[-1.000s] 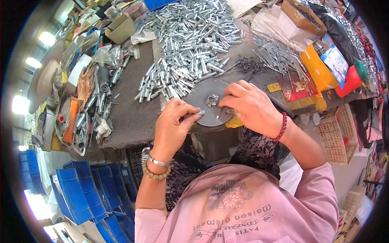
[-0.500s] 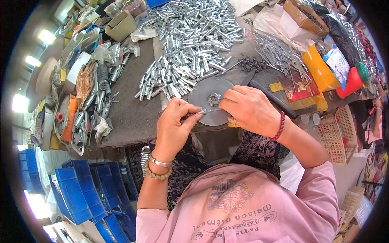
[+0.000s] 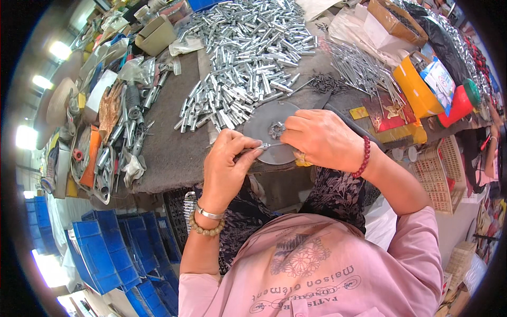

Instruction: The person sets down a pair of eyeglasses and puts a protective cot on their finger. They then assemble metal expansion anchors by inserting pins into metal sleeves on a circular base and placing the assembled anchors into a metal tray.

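Note:
My left hand (image 3: 228,164) pinches a small shiny metal piece (image 3: 265,145) between thumb and fingers, just in front of a round grey disc (image 3: 259,122). From the right, my right hand (image 3: 325,140) is closed on a thin metal rod (image 3: 277,144) whose end meets the piece in my left fingers. How far the rod goes in cannot be made out. A small cluster of metal parts (image 3: 276,130) sits on the disc beside my right fingertips. Beyond the disc spreads a large heap of silver metal tubes (image 3: 248,58).
Thin metal rods (image 3: 364,66) and small dark parts (image 3: 328,83) lie right of the heap. Further right stand a yellow box (image 3: 414,90) and a red bottle (image 3: 458,105). Tools (image 3: 132,111) crowd the left side. Blue crates (image 3: 100,248) are stacked below left.
My right hand has shifted slightly left, closer to my left hand. Less of the rod shows between them. My left hand stays nearly in place.

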The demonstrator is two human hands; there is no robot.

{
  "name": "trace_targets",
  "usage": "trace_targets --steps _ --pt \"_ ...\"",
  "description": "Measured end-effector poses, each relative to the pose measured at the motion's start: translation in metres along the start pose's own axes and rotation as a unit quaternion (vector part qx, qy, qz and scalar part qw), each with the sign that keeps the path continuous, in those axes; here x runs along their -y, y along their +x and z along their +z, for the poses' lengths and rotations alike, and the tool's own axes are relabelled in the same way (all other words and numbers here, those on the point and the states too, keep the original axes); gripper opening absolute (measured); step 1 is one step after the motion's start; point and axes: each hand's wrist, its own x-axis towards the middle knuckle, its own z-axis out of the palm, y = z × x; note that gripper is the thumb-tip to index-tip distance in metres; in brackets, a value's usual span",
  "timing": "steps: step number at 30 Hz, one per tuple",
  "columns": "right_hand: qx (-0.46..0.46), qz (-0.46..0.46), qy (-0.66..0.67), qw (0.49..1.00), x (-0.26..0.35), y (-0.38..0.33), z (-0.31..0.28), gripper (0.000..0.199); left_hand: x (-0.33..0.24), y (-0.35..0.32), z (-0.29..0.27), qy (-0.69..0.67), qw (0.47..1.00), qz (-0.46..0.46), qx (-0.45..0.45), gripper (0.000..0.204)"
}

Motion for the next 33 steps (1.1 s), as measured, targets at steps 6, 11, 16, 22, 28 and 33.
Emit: trace_targets --steps 6,11,16,22,28,33 --pt "-0.006 -0.016 0.003 1.000 0.002 0.004 0.007 0.022 0.000 0.001 0.000 0.002 1.000 0.007 0.007 0.017" --pt "-0.053 0.007 -0.025 0.998 0.011 -0.004 0.011 0.025 0.000 0.001 -0.001 0.002 1.000 0.019 0.012 0.014" --pt "-0.176 0.125 -0.017 0.976 -0.008 -0.016 0.003 0.024 0.000 0.001 -0.002 0.013 1.000 0.022 0.007 0.013" --pt "-0.143 0.338 -0.081 0.927 -0.068 -0.030 -0.021 0.017 -0.004 0.001 -0.002 0.011 1.000 0.009 0.005 0.013" --pt "-0.067 0.329 -0.097 0.937 -0.107 0.000 -0.022 0.019 -0.001 0.000 -0.002 0.011 1.000 0.023 0.003 0.014" --pt "-0.005 0.273 -0.120 0.955 -0.144 0.011 -0.011 0.023 -0.003 0.000 -0.002 -0.010 1.000 0.009 0.009 0.016"
